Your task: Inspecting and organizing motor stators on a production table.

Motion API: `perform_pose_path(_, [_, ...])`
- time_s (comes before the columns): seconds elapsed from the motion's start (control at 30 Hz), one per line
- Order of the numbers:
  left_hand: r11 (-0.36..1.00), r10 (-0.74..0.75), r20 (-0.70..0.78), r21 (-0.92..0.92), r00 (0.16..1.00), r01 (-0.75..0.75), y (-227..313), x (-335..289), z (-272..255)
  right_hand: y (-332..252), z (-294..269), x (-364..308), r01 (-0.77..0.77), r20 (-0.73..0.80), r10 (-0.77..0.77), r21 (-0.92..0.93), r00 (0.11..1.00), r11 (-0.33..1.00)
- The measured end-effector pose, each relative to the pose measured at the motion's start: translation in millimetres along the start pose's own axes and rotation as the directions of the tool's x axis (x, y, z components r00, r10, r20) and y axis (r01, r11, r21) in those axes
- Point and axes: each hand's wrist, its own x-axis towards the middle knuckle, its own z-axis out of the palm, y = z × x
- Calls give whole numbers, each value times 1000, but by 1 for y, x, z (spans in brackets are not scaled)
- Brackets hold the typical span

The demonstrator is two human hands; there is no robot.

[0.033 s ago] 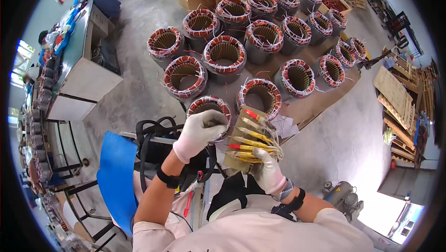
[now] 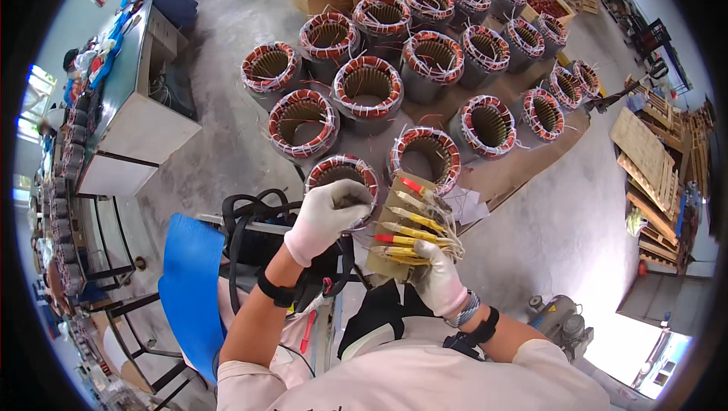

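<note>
My left hand [image 2: 331,218], in a white glove, hovers in front of a motor stator [image 2: 343,167] with red and white windings. Its fingers are curled together, and whatever they may pinch is hidden. My right hand [image 2: 440,278], also gloved, is closed on a bundle of wire leads [image 2: 415,240] with red, yellow and whitish sleeves. The thumb presses on the yellow ones. Behind the leads is a flat tan board [image 2: 381,261], tilted in front of my body. Just beyond the board stands another stator [image 2: 425,159].
Several more stators [image 2: 368,89] stand upright in rows ahead on brown sheets. A blue panel [image 2: 191,290] and black hoses [image 2: 246,218] are at my left. Farther left is a workbench [image 2: 144,119]. Wooden pallets [image 2: 648,176] lean at the right, and a grey machine [image 2: 561,324] sits lower right.
</note>
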Motion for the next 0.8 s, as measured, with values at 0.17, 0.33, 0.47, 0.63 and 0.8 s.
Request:
perform_pose_path(0.17, [999, 26, -36, 38, 999, -24, -25, 1, 1, 2, -2, 5, -28, 1, 28, 44, 1000, 999])
perform_pose_path(0.33, [999, 34, -25, 20, 999, -33, -27, 4, -4, 4, -6, 6, -24, -35, 27, 70, 999, 997])
perform_pose_path(0.47, [997, 41, -28, 66, 999, -39, -30, 4, -4, 3, -1, 4, -7, -34, 9, 50, 999, 999])
perform_pose_path(0.63, [997, 0, -24, 80, 1000, 2, -26, 3, 2, 2, -3, 2, 8, 12, -8, -9, 1000, 1000])
perform_pose_path(0.8, [992, 40, -38, 123, 998, -35, -26, 2, 3, -1, -12, -3, 57, 74, -46, -144, 996, 988])
